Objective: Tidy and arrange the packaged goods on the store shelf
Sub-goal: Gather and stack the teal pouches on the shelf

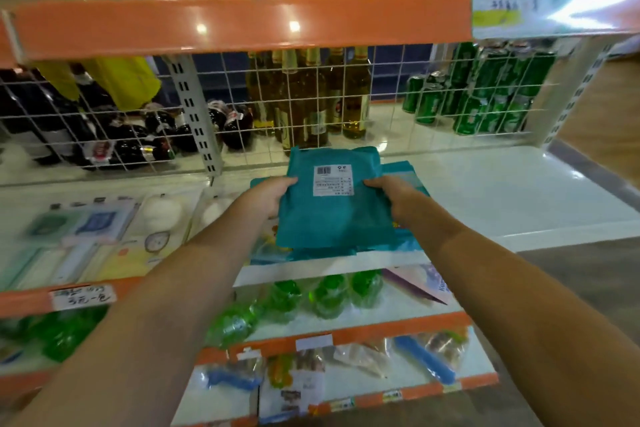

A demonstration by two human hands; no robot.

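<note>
Both hands grip a flat teal package by its side edges: the left hand curls round the left edge, the right hand round the right edge. The package's white printed label faces up. It sits on top of a stack of similar teal packages on the white shelf, just in front of a wire mesh panel. Behind the mesh stand amber bottles, green cans and dark bottles. Pale packaged goods lie to the left; green plastic bottles lie on the shelf below.
</note>
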